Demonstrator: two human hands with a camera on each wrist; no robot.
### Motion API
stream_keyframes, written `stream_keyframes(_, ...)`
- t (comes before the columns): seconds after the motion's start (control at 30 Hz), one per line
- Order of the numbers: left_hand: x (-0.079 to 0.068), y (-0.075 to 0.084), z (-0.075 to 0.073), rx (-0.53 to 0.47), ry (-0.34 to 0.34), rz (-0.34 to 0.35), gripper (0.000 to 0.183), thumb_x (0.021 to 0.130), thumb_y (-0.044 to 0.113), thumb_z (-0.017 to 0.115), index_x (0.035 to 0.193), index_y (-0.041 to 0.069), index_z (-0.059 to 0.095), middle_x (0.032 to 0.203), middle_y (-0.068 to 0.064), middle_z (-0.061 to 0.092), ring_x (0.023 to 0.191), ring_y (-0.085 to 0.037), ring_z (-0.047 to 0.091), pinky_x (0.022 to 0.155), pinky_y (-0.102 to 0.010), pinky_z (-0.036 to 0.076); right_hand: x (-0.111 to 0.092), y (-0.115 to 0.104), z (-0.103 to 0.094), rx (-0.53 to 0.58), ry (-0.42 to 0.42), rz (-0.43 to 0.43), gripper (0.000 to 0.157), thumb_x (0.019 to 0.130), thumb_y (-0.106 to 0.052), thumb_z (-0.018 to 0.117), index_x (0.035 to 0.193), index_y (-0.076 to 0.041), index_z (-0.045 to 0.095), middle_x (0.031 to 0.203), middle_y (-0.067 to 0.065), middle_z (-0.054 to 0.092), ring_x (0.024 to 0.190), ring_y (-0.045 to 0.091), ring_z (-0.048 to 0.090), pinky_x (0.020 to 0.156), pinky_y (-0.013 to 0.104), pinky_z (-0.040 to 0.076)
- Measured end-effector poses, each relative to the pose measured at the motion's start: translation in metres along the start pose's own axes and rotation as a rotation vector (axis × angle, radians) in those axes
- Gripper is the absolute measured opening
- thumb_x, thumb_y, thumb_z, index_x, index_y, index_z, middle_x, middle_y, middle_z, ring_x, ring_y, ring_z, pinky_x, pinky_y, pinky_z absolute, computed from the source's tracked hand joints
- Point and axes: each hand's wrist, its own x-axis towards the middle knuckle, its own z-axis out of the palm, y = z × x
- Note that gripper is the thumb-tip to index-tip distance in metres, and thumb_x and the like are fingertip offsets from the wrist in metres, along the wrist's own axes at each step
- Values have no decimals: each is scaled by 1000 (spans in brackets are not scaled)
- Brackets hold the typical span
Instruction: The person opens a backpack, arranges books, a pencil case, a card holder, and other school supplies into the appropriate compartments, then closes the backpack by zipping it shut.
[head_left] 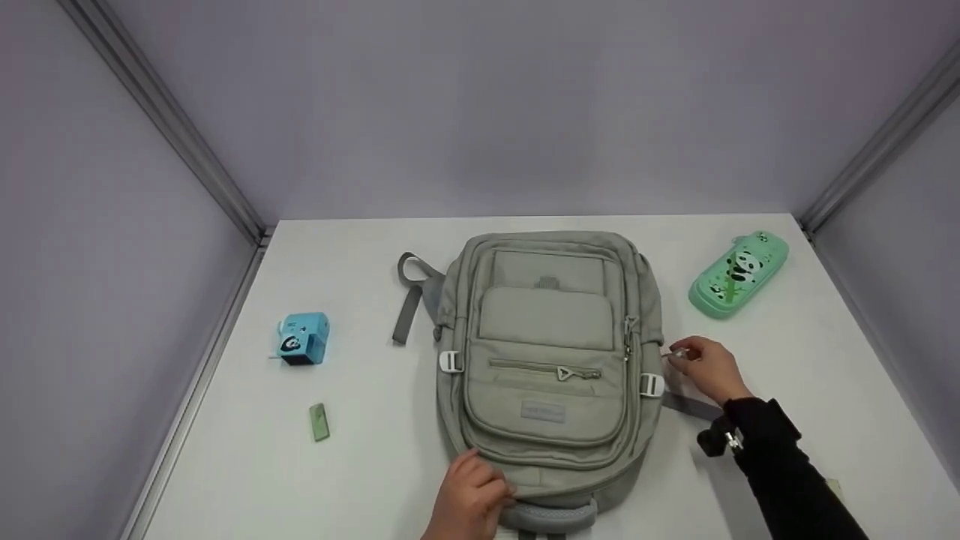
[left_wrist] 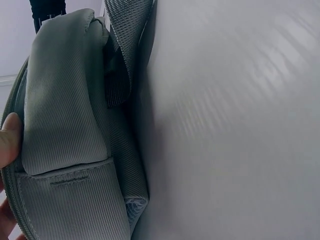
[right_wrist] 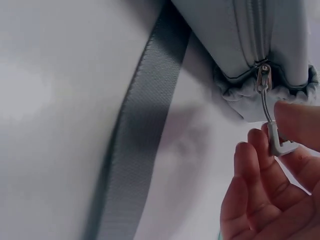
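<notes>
A grey-green backpack (head_left: pixel 546 319) lies flat on the white table, front up, its top handle (head_left: pixel 551 516) toward me. At the near left edge of the bag, my left hand (head_left: pixel 472 491) grips the fabric rim; in the left wrist view the thumb (left_wrist: pixel 9 142) presses beside the zipper edge, with fingers partly hidden behind. On the bag's right side, my right hand (head_left: pixel 709 367) pinches a zipper pull (right_wrist: pixel 274 139) between thumb and fingers. The pull hangs by a cord from the slider (right_wrist: pixel 264 77), and the zipper above it looks closed.
A blue panda pencil sharpener (head_left: pixel 303 337) and a small green eraser (head_left: pixel 319 422) are at left. A green panda pencil case (head_left: pixel 739 274) lies back right. One grey strap (head_left: pixel 694 407) runs under my right hand; another (head_left: pixel 409 311) sticks out left. Grey panels surround the table.
</notes>
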Motion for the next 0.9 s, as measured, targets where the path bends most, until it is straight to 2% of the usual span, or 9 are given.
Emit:
stream_keyframes(0.17,0,-1,-1,3,-1,4,24,70,7,84,68,23,66,70,10,57,71,-4,57,78,-51,57,-7,7,2,5,-13,20,33,95,-15,62,118,10,63,100,25,67,78,12,59,69,29,45)
stream_keyframes(0.3,1,-2,0,22,-4,4,23,68,12,86,68,23,66,71,10,57,73,-3,58,78,-50,57,-11,11,3,-5,-22,23,34,95,-16,63,117,10,63,99,25,68,80,15,60,70,28,45)
stream_keyframes(0.43,1,-1,0,29,-16,-4,24,65,13,88,68,23,67,72,10,57,74,-2,57,79,-49,57,-18,9,1,-10,16,12,30,95,-13,62,114,10,64,98,23,68,83,17,62,70,27,46)
stream_keyframes(0.67,1,2,0,20,-21,-22,24,62,10,90,68,22,70,71,9,58,73,-3,58,78,-51,58,-39,-15,-4,-5,130,-46,21,96,-10,62,111,4,69,98,16,71,82,4,58,74,22,47)
stream_keyframes(0.83,2,1,0,32,-17,-7,23,62,13,90,69,22,71,71,9,60,73,-3,58,78,-49,58,-50,-38,-5,-9,138,-116,18,95,-10,64,108,1,70,93,12,72,79,1,59,72,22,48)
stream_keyframes(0.9,3,1,1,28,-13,-1,22,61,14,90,69,22,71,71,9,60,72,-4,58,77,-43,57,-51,-47,-5,-12,135,-151,17,95,-9,64,107,1,70,91,10,71,77,2,60,71,22,49)
